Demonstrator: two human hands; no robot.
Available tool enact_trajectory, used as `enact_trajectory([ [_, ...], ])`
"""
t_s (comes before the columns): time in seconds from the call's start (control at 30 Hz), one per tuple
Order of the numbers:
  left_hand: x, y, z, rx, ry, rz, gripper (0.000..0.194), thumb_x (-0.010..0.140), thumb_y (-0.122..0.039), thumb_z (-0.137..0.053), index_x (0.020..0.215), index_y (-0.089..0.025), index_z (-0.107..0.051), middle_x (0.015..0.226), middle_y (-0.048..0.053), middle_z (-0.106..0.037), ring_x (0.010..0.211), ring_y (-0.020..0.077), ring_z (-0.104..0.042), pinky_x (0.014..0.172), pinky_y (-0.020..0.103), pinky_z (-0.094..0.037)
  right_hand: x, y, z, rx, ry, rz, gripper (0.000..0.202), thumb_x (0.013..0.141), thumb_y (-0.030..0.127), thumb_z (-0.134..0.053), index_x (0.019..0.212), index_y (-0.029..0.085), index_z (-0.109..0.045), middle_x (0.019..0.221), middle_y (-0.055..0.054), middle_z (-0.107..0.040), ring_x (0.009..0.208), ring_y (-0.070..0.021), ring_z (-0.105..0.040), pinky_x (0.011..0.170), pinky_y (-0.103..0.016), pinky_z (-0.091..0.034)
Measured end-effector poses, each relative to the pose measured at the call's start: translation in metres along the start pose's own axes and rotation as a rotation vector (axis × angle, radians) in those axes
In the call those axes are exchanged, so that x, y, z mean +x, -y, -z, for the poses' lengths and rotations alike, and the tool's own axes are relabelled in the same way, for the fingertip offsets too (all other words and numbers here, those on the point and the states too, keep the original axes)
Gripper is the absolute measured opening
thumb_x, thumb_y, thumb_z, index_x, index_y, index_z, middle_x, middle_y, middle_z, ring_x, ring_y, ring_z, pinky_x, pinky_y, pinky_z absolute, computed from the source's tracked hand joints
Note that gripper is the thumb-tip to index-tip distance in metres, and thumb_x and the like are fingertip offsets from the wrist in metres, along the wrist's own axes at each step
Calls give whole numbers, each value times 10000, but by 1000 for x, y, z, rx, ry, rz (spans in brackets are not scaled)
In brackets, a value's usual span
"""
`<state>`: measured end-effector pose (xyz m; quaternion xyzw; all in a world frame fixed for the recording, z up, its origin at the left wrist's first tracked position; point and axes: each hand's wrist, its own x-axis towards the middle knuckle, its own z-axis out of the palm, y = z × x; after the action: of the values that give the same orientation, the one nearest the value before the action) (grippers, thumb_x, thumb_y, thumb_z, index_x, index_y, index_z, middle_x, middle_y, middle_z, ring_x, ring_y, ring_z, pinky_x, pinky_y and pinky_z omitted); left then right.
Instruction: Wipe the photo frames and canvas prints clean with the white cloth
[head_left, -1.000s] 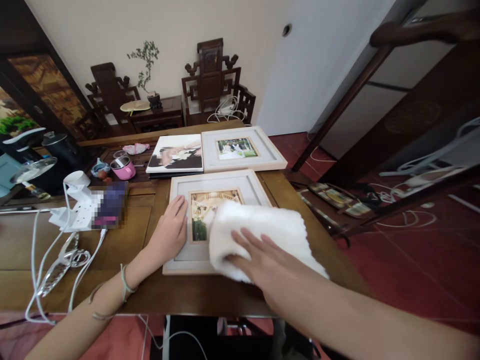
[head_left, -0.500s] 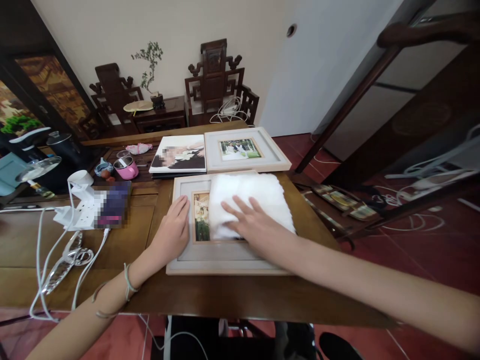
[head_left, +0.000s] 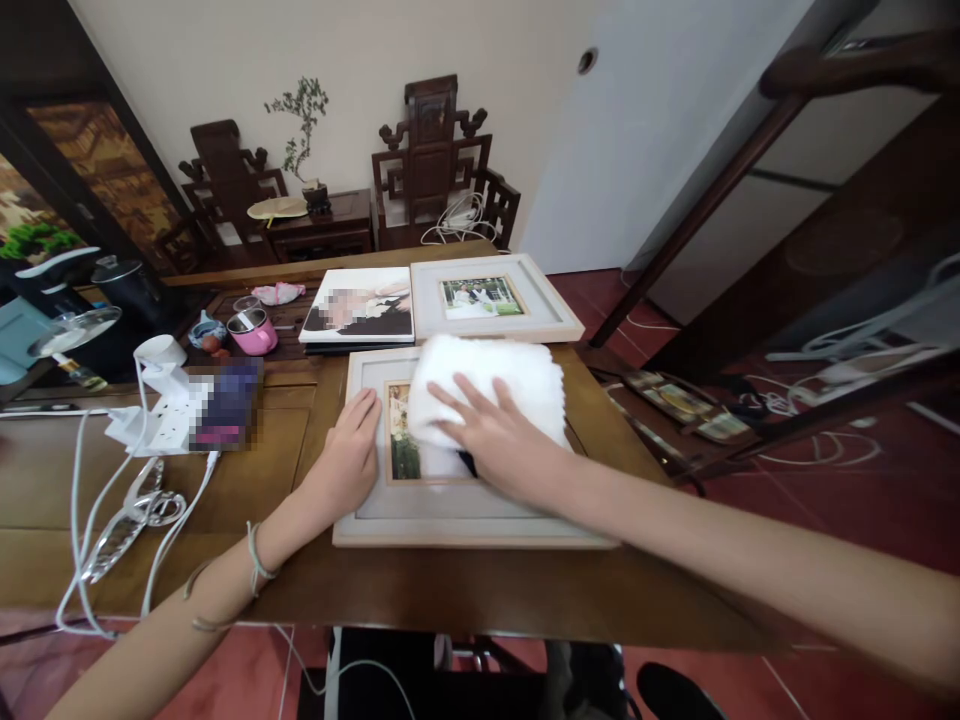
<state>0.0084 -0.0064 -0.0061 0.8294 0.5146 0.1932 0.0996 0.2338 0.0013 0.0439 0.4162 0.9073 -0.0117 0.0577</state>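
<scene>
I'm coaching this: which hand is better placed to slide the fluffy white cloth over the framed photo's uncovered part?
Probably the right hand: it lies spread on the cloth, while the left hand rests on the left side of the pale wooden frame.

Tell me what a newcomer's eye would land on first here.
Likely the white cloth under the spread right hand, covering part of the near picture frame, whose left side the left hand touches. After that, perhaps the pink mug toward the left of the wooden table, or the potted bonsai on the side table behind.
</scene>
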Motion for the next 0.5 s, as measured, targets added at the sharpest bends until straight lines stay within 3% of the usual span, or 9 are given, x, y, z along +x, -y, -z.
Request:
enact_trajectory([
  [0.1, 0, -1, 0, -8, -5, 5, 554, 863, -51, -330, 1415, -64, -379, 1500, 206, -346, 1430, 304, -250, 1126, 582, -294, 29, -16, -1, -112, -51, 16, 673, 725, -86, -445, 1348, 157, -521, 1580, -127, -159, 1416, -441, -68, 1039, -729, -186],
  [0.17, 0, -1, 0, -17, -17, 3, 562, 861, -47, -334, 1420, -84, -376, 1500, 199, -351, 1428, 305, -256, 1122, 592, -293, 31, -15, 2, -118, -22, 66, 676, 722, -93, -436, 1343, 156, -527, 1577, -124, -175, 1414, -445, -77, 1028, -734, -210],
  [0.4, -1, -2, 0, -4, -3, 13, 574, 851, -35, -320, 1424, -45, -354, 1516, 210, -317, 1437, 308, -228, 1130, 596, -272, -33, 36, 33, 193, 286, 185, 736, 641, -86, -507, 1300, 236, -577, 1559, -101, -220, 1403, -433, -142, 1035, -706, -259],
  [0.5, 0, -2, 0, 5, 14, 19, 565, 852, -37, -309, 1415, -6, -349, 1516, 228, -306, 1441, 307, -215, 1128, 589, -283, -45, 50, 42, 308, 366, 218, 697, 621, -65, -516, 1228, 260, -625, 1535, -57, -303, 1393, -415, -219, 1011, -705, -314],
])
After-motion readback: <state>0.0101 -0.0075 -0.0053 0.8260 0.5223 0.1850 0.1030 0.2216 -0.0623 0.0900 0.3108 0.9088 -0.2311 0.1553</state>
